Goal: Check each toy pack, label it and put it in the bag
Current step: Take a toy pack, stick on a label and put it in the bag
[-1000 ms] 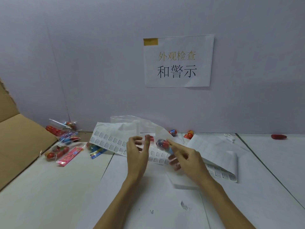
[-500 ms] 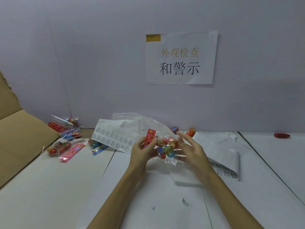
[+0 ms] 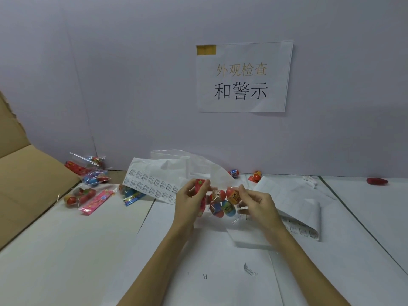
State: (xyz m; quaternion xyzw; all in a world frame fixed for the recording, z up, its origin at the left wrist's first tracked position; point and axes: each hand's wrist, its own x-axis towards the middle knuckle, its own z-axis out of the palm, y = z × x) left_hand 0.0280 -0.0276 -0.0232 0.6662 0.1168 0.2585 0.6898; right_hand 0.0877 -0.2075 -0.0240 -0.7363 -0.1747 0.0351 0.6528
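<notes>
While both hands, L (image 3: 190, 200) & R (image 3: 257, 202), pinch one toy pack (image 3: 220, 203) btwn them for checking, no label on yet; more packs (image 3: 88, 184) wait far left, bag (image 3: 176, 161) just behind.

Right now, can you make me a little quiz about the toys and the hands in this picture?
1. True or false: both hands hold the clear toy pack up off the table.
2. Which part of the pack do the left hand's fingers pinch? A) the red header card B) a blue egg C) the label sheet
3. Fill in: more toy packs lie on the table to the ____ of the hands, next to the cardboard.

Key
1. True. The right hand grips the other end.
2. A
3. left
</notes>
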